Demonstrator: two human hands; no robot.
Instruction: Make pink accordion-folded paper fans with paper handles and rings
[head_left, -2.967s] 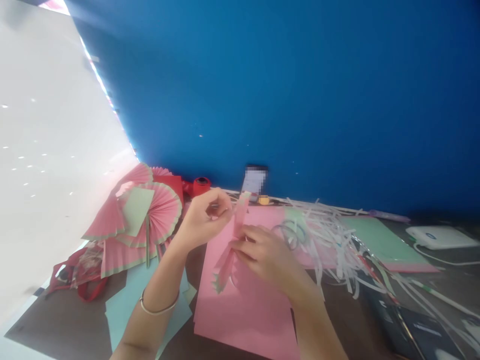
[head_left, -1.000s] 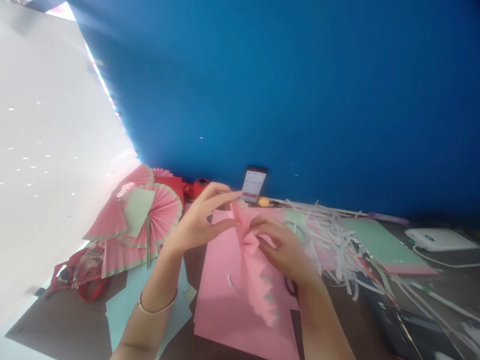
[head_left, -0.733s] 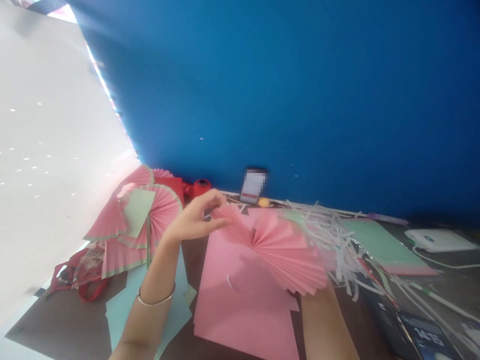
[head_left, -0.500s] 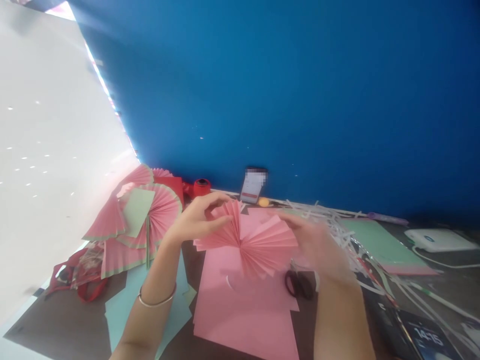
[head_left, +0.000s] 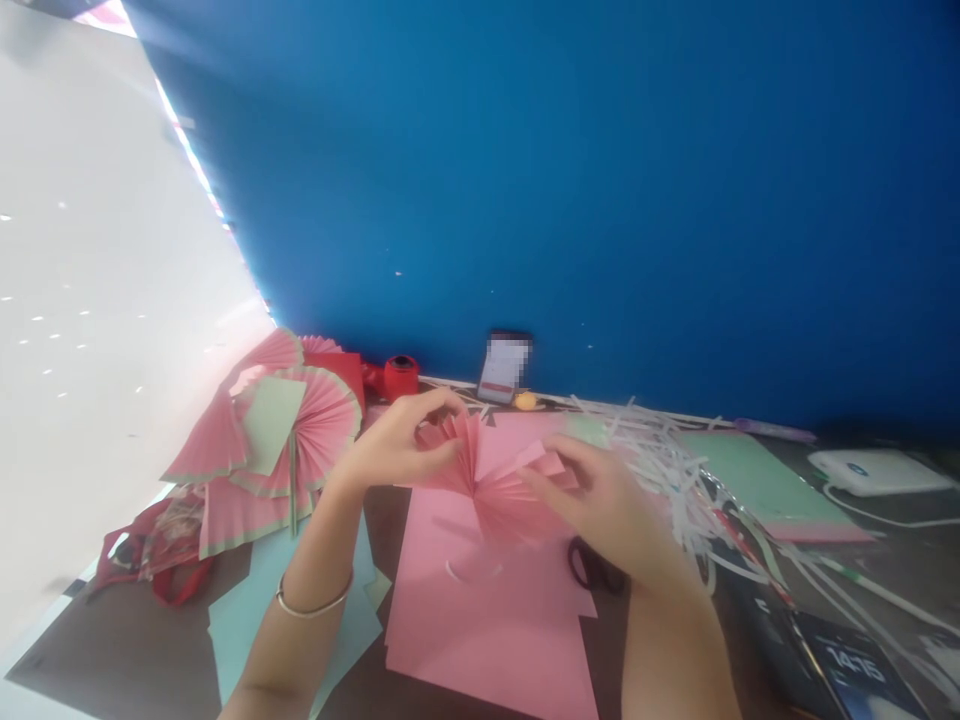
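Spanning roughly 9 to 3, the fan [head_left: 499,503] has left grip [head_left: 405,440] clamped on it around 11 o'clock, right grip [head_left: 611,500] pinching near 2; left's closer to centre tbh.

Indoor papercraft workspace: one desk [head_left: 142,640], far edge against a blue wall [head_left: 570,190]. Evidence: pleated fans [head_left: 330,415] at far left corner, pink sheets [head_left: 487,640] reaching the near edge, scissors [head_left: 598,572] at their right, white paper strips [head_left: 667,465] towards far edge. Home or office: cannot tell.
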